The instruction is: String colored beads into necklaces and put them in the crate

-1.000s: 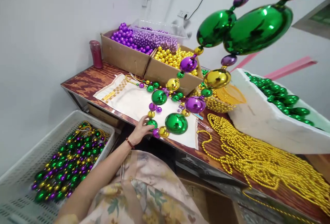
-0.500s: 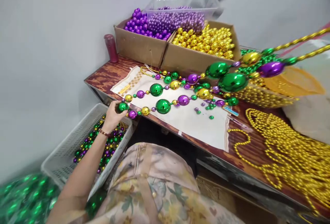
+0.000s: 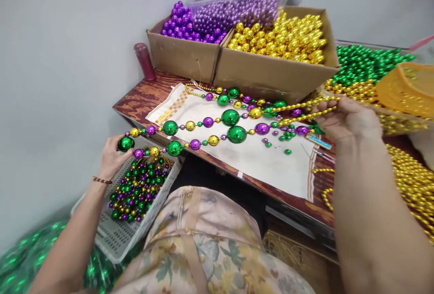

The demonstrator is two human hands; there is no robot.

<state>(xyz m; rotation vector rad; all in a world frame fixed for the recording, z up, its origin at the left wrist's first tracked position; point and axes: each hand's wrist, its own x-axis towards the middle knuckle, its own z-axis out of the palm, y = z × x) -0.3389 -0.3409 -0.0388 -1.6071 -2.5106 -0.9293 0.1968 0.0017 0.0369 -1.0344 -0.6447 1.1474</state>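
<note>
A bead necklace (image 3: pixel 236 134) of green, purple and gold beads stretches between my two hands above the table. My left hand (image 3: pixel 113 154) pinches its large green end bead, out beyond the table's left front edge. At the other end, my right hand (image 3: pixel 347 115) holds the thin gold bead strands, its fingers closed around them. Behind it, a second bead necklace (image 3: pixel 223 100) of the same colours lies on a white cloth (image 3: pixel 271 172). Several loose green and purple beads (image 3: pixel 287 151) rest on the cloth near its right end.
Cardboard boxes of purple beads (image 3: pixel 179 25) and gold beads (image 3: pixel 281 41) stand at the back. Below my left hand is a white basket (image 3: pixel 118 244) of finished-looking strands. Gold bead strings (image 3: pixel 410 181) lie at right, near an orange basket (image 3: pixel 403 88). A dark red bottle (image 3: pixel 144 61) stands at left.
My left hand has moved left and slightly down with the green end bead. My right hand has come into view at right, and the necklace has shifted left and lower.
</note>
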